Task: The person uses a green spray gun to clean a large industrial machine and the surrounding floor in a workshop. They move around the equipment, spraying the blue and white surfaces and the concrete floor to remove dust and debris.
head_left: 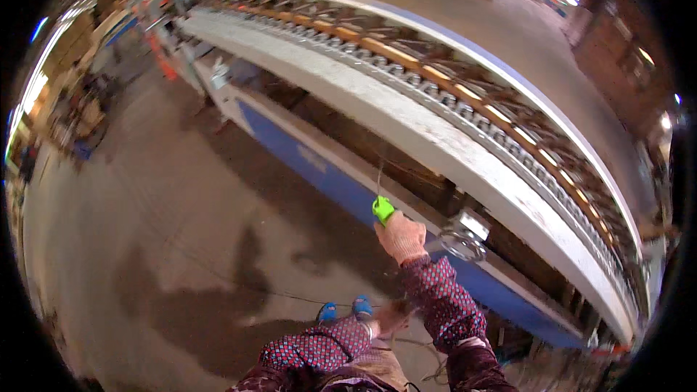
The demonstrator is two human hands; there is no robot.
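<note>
My right hand [403,237], in a pale knit glove, is closed round a bright green air blow gun [382,208]. A long thin nozzle runs from the gun toward the gap under the white beam [406,105] of a long machine. Lower down, near my body, my left hand [390,317] is smeared by motion, and its fingers cannot be made out. A thin hose [438,369] hangs and loops on the floor close by it. Patterned sleeve covers are on both forearms.
A blue and white lower rail [319,167] runs along the machine's near side, with a metal handwheel [463,245] just right of my right hand. Above the beam lies a row of metal rollers [435,91]. Piled material [80,116] stands at the far left.
</note>
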